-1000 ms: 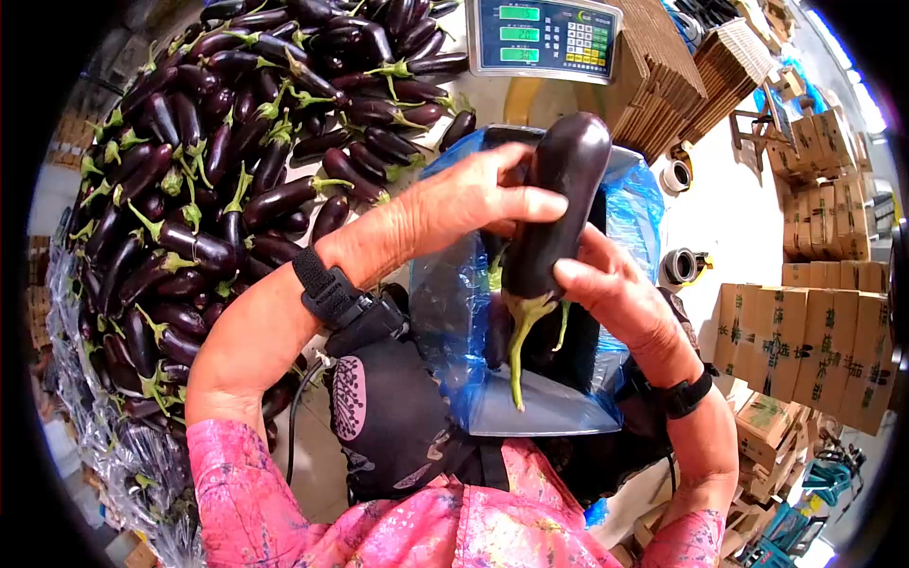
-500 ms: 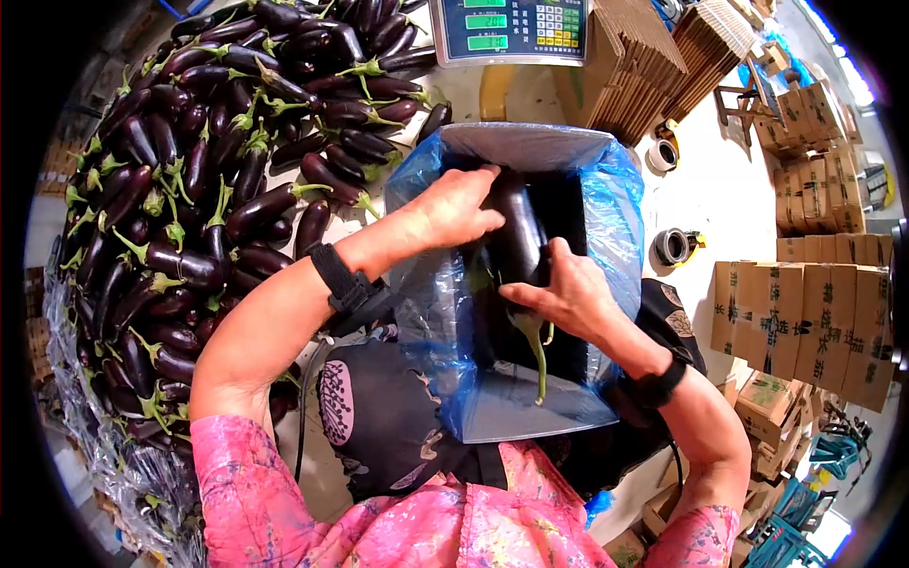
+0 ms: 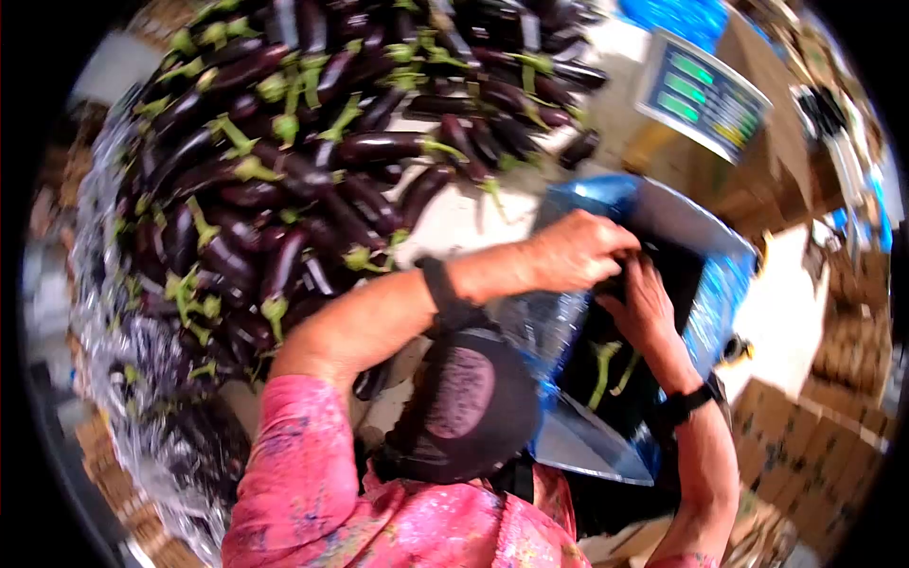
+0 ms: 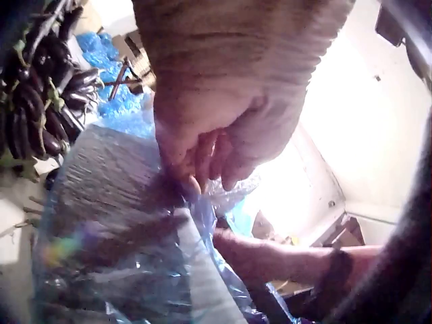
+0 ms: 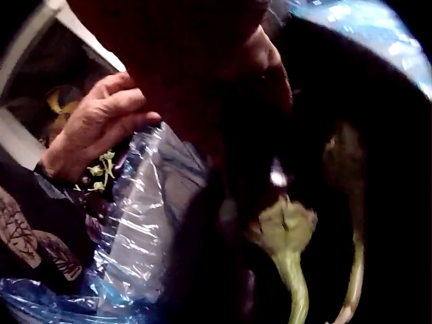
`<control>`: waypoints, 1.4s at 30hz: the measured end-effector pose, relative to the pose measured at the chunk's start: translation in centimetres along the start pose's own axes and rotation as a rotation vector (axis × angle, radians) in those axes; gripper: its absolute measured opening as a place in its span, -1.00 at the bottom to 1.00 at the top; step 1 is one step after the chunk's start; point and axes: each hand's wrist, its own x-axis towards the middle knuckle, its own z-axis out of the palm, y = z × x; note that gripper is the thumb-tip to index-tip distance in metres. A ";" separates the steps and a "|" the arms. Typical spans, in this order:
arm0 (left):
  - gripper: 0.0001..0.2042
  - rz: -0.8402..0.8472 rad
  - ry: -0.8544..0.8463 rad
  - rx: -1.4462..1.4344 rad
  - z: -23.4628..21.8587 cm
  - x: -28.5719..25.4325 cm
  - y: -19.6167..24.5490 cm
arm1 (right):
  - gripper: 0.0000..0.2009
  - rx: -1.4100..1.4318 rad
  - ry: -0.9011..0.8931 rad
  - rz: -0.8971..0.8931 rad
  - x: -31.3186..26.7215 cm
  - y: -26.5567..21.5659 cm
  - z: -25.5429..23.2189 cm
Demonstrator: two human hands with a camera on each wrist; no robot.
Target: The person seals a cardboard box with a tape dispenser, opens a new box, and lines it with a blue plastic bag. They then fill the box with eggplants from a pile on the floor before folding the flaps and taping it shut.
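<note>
In the head view an open box point(image 3: 592, 440) lined with blue plastic point(image 3: 721, 298) holds eggplants, their green stems point(image 3: 602, 374) showing in its dark inside. My left hand point(image 3: 579, 251) is over the box's left side; in the left wrist view its curled fingers pinch the plastic liner point(image 4: 202, 209) at the box's edge. My right hand point(image 3: 646, 308) reaches inside, fingers mostly straight, over a dark eggplant. The right wrist view shows that eggplant's green cap point(image 5: 287, 226) below the shadowed hand; the exact contact is too dark to tell.
A large pile of eggplants point(image 3: 360, 204) covers the left of the table, with crumpled clear plastic point(image 3: 118, 312) along its edge. A scale display point(image 3: 703, 95) and folded cardboard point(image 3: 757, 180) stand beyond the box. Stacked cartons point(image 3: 791, 454) are at the right.
The eggplant held above the box has been lowered inside. My left hand has left it for the box's edge; my right hand is deeper inside. The head view has turned left.
</note>
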 end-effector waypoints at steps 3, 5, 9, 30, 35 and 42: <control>-0.71 -0.187 0.105 -0.159 -2.1 -3.6 0.4 | -0.27 -0.148 0.006 0.099 -0.4 0.8 1.9; -0.71 -0.411 0.207 -0.330 -3.0 -7.4 -1.5 | -0.26 -0.233 0.042 0.112 -1.4 0.2 2.5; -0.73 -0.746 0.259 0.157 -4.9 -17.7 -8.1 | -0.31 -0.055 0.013 0.047 -2.0 1.1 1.6; -0.40 -0.809 -0.106 1.294 -19.0 -16.6 -24.1 | -0.73 0.471 -0.044 0.395 -4.9 -2.1 -8.9; -0.36 -0.748 0.374 0.797 -20.4 -15.4 -18.3 | -0.72 0.592 0.021 0.419 -5.7 -1.5 -9.3; -0.29 -0.566 0.254 0.032 -15.5 -5.4 2.3 | -0.48 0.993 0.021 0.400 -5.2 -3.5 -9.7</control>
